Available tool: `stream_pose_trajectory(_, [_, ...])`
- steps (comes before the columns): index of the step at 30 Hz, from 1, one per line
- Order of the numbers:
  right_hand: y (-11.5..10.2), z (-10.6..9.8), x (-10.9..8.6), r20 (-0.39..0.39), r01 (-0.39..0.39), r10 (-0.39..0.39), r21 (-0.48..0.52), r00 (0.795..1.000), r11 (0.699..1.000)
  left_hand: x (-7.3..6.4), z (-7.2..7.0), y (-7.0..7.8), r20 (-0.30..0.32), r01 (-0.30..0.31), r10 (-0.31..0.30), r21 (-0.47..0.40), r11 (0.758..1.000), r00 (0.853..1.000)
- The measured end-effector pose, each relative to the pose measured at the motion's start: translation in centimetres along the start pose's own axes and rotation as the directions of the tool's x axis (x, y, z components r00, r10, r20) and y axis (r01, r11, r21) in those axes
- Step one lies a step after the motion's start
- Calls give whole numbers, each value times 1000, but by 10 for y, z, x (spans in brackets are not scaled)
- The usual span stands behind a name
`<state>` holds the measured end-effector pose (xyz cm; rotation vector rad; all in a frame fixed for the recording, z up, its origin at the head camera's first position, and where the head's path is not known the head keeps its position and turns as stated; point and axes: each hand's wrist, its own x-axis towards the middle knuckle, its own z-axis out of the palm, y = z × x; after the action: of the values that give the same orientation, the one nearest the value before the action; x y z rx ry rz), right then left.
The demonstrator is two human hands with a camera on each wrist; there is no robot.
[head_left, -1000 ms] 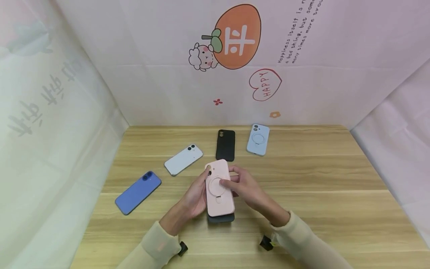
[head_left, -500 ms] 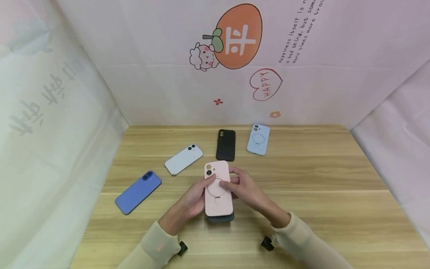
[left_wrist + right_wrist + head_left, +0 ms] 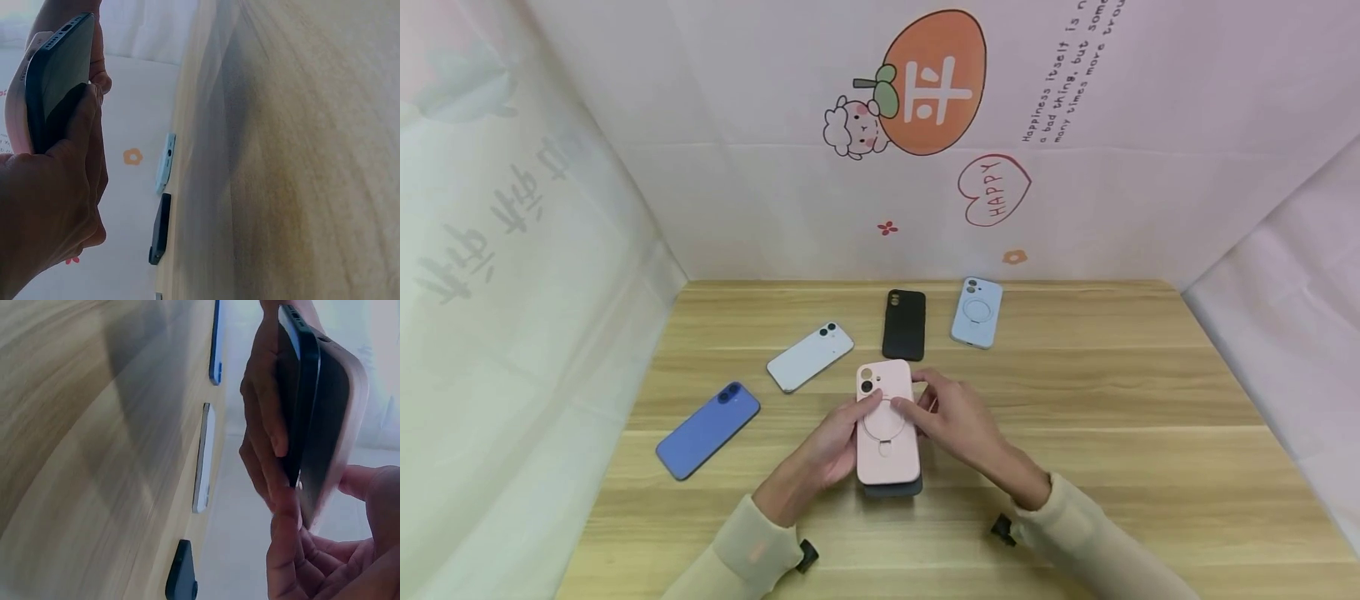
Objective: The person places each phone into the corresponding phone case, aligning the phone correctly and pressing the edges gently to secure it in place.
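Seems to be fitting a pink case [image 3: 887, 429] onto a dark phone [image 3: 62, 72], apparently not fully seated, and likely needs to line up both before pressing evenly, clasping one side in the left hand [image 3: 833, 443] and pinching the opposite edge in the right hand [image 3: 962, 423], raised above the worktop [image 3: 1112, 400].

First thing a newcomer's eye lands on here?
Probably the big orange fruit print on the backdrop, above the table. Next, the pale pink case at front center, held between the left hand and right hand, not flush with the dark phone beneath it. Then the vivid blue phone lying at the table's left.
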<state>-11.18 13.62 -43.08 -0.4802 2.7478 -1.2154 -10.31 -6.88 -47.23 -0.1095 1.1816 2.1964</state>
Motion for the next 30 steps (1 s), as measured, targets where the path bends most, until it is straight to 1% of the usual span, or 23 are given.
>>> stream_pose_trajectory(3, [4,-1,4,-17,0,-1,-28,1000,1000,-1,0,1,-3,-8,8,8,1000,1000])
stream_pose_trajectory(5, [7,-2,8,-23,-8,8,-12,1000,1000,-1,0,1,-2,-9,9,11,1000,1000])
stream_pose_trajectory(8, [12,-6,15,-23,-12,12,30,1000,999,-1,1,1,19,-9,9,24,1000,1000])
stream_pose_trajectory(10, [14,-9,21,-11,3,-2,45,1000,999,-1,2,0,35,0,-1,29,1000,999])
stream_pose_trajectory(14, [16,-15,31,48,50,-53,52,997,997,-1,3,-2,98,20,-23,28,999,995])
stream_pose_trajectory(16, [16,-17,35,87,56,-62,63,994,996,-1,4,-2,124,31,-34,26,999,992])
stream_pose_trajectory(20, [13,-21,41,165,26,-39,84,986,996,-2,5,-4,145,46,-52,47,998,988])
stream_pose_trajectory(25, [12,-23,45,267,-25,-9,125,964,992,-3,6,-4,178,61,-74,77,995,981])
stream_pose_trajectory(30, [12,-22,47,316,-37,-16,162,948,986,-4,6,-3,199,66,-83,88,994,976])
